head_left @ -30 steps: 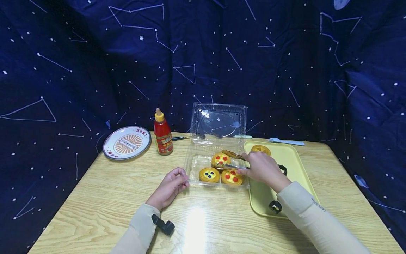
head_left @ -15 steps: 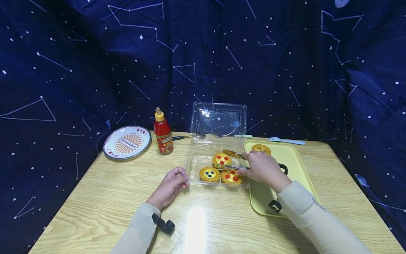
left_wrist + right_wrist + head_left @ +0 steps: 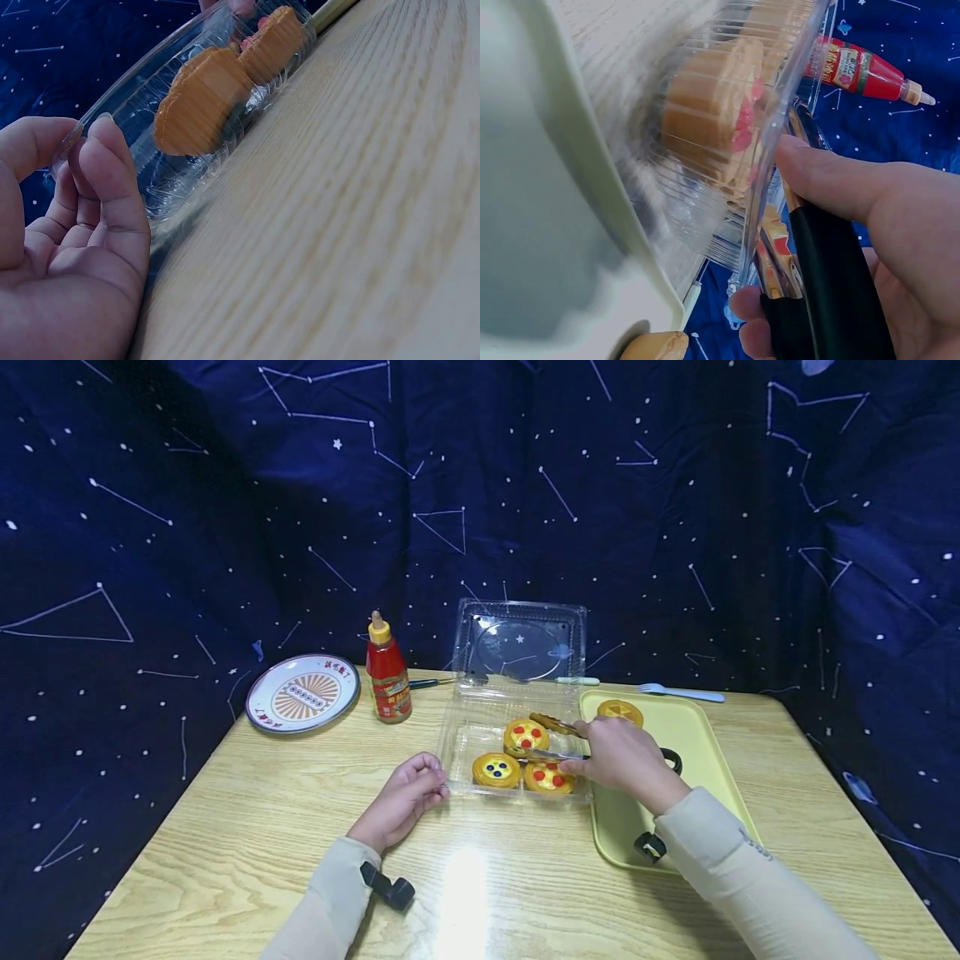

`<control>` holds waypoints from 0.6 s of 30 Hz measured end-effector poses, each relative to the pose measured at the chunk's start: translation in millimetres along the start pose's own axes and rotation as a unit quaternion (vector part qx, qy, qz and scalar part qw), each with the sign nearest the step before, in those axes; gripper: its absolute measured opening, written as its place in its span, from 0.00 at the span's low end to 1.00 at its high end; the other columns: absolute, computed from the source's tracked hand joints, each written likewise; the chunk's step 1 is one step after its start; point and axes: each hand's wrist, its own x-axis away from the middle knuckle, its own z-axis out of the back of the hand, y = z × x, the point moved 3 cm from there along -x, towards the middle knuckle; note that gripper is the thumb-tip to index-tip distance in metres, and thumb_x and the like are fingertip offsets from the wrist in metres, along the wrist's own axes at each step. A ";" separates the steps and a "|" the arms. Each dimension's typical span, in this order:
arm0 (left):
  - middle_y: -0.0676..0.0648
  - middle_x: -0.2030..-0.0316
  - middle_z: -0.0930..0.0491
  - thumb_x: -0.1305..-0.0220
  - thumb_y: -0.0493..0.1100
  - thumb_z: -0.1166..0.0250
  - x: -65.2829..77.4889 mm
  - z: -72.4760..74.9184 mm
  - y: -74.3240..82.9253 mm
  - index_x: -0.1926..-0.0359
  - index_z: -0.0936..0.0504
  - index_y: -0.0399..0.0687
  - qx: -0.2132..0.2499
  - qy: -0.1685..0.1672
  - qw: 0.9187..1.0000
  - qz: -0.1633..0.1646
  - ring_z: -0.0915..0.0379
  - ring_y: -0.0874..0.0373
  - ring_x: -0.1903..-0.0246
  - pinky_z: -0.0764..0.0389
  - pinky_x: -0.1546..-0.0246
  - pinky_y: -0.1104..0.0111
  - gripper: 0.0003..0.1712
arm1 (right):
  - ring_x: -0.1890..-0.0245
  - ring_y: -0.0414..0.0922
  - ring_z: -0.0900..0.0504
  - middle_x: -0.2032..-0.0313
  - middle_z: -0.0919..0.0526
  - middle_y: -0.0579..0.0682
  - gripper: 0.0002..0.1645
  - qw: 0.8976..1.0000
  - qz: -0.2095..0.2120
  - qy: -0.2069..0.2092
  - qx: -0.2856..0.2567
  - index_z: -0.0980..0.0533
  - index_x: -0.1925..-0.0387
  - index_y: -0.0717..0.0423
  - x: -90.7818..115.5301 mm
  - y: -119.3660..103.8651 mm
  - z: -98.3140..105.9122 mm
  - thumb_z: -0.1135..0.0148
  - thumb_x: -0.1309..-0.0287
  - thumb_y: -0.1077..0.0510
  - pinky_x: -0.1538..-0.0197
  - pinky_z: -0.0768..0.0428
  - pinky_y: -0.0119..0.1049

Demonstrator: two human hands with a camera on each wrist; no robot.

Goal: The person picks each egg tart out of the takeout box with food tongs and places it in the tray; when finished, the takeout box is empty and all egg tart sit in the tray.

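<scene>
My L hand (image 3: pixel 407 795) pinches clear box (image 3: pixel 468 737) edge; R hand (image 3: pixel 626 760) grips tongs (image 3: pixel 555 756), arms apart, at rear red-dot tart (image 3: pixel 527 735) in box. Risk: off-ctr squeeze, tart slips; near arm nudges front red-dot tart (image 3: pixel 550 780).

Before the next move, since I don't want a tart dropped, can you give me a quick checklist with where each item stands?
1. Clear container steadied: ok, the left hand pinches its left edge.
2. Lid out of the way: ok, it stands open at the back.
3. Tongs in hand: ok, the right hand grips them.
4. Rear red-dotted tart firmly clamped: cannot tell, pressure doesn't show.
5. Tray fully free: not ok, another tart sits near its back-left corner.
</scene>
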 end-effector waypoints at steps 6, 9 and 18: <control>0.48 0.68 0.26 0.32 0.33 0.43 0.3 -1.4 0.9 0.59 0.32 0.42 0.006 0.004 1.000 -0.003 0.24 0.59 0.67 0.23 0.67 0.75 0.05 | 0.62 0.56 0.18 0.56 0.15 0.58 0.41 1.000 0.005 -0.001 -0.001 0.21 0.43 0.57 -4.3 -1.7 -4.1 0.29 0.51 0.33 0.70 0.21 0.50; 0.48 0.68 0.26 0.32 0.33 0.43 0.4 -2.0 0.4 0.60 0.32 0.42 0.006 0.000 1.000 -0.005 0.24 0.59 0.67 0.23 0.67 0.75 0.05 | 0.63 0.54 0.18 0.57 0.15 0.56 0.39 1.000 0.005 0.000 0.001 0.20 0.44 0.55 -4.6 -1.7 -5.8 0.29 0.50 0.34 0.71 0.22 0.48; 0.49 0.69 0.25 0.32 0.35 0.40 -0.8 0.4 -1.5 0.59 0.32 0.41 0.007 -0.003 1.000 -0.004 0.24 0.59 0.67 0.22 0.66 0.75 0.07 | 0.65 0.54 0.18 0.56 0.16 0.59 0.35 0.999 -0.005 0.044 -0.006 0.19 0.44 0.51 0.4 2.0 -3.6 0.29 0.49 0.36 0.79 0.25 0.46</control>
